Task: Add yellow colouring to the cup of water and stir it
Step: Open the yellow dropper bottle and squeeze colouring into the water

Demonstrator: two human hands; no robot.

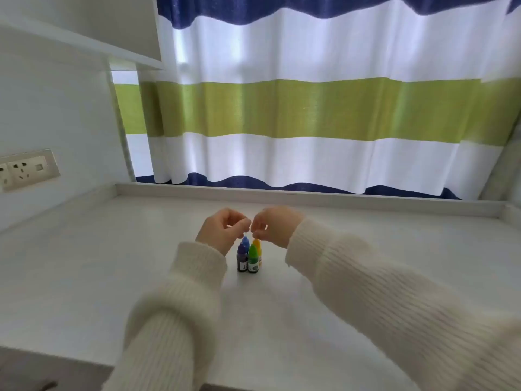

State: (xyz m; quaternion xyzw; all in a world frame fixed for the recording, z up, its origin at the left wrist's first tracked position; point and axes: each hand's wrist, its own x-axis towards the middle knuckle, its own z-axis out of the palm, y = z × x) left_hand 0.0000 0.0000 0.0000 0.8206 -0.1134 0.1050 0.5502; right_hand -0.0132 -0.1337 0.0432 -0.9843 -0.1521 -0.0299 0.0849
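Task barely begun, I judge. Yellow bottle (257, 247) upright in cluster on desk (112, 249); right hand (275, 225) fingertips pinching its cap. Left hand (222, 230) curled, empty. No cup visible; dosing and stirring remain.

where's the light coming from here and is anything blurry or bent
Head view: daylight glows through the striped curtain, so the white desk is softly lit; the wide lens bows the desk's back ledge; the sleeves near the camera look soft, while the small bottles stay fairly sharp.
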